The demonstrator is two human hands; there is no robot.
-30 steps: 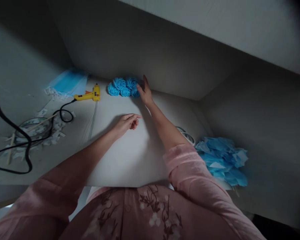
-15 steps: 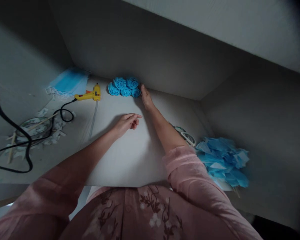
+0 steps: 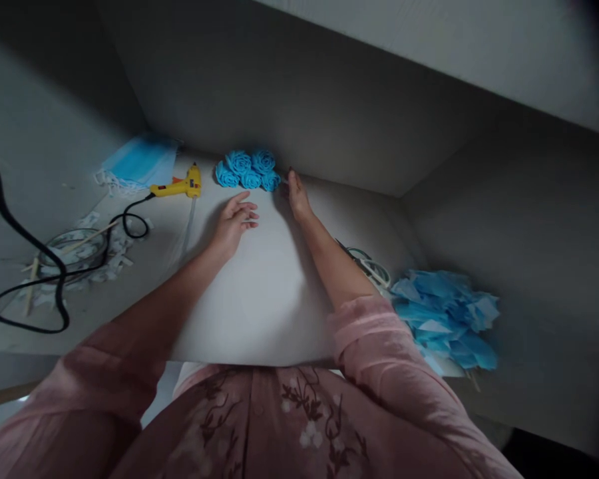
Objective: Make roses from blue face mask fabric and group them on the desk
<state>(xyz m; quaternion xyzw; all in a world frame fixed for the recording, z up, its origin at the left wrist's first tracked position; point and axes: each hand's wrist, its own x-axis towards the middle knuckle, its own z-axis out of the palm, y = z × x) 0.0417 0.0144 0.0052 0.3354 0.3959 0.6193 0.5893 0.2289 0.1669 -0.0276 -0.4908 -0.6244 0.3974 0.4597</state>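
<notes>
"Five blue flowers (image 3: pixel 250 178) sit tight together at the back of the table (image 3: pixel 259 299). Why there?"

"I'd guess so they prop one another up, out of reach of my sleeves."

"And your grip, either side?"

"My left grip (image 3: pixel 238 219) holds nothing I can see: fingers apart, loosely bent, just in front of the flowers without touching. My right grip (image 3: pixel 298 193) is at their right end, turned edgewise. Part of it is hidden, so I can't tell whether it's closed on anything or touches the end bloom."

"Why is the glue gun (image 3: pixel 180 184) on the left?"

"Its nozzle points to the back, away from my wrists, which seems sensible if it's hot; I can't tell. The black cord (image 3: pixel 62 272) loops off leftward, clear of my hands."

"Anything in a container?"

"One low round thing (image 3: pixel 74 231) at far left, dish or tape roll, I can't say which. White scraps (image 3: pixel 122 256) lie in and around it, and a thin stick (image 3: pixel 92 237) rests across. The blue sheets (image 3: pixel 446 319) at my right are a loose heap, and the masks (image 3: pixel 138 163) are simply stacked, both without a box."
</notes>
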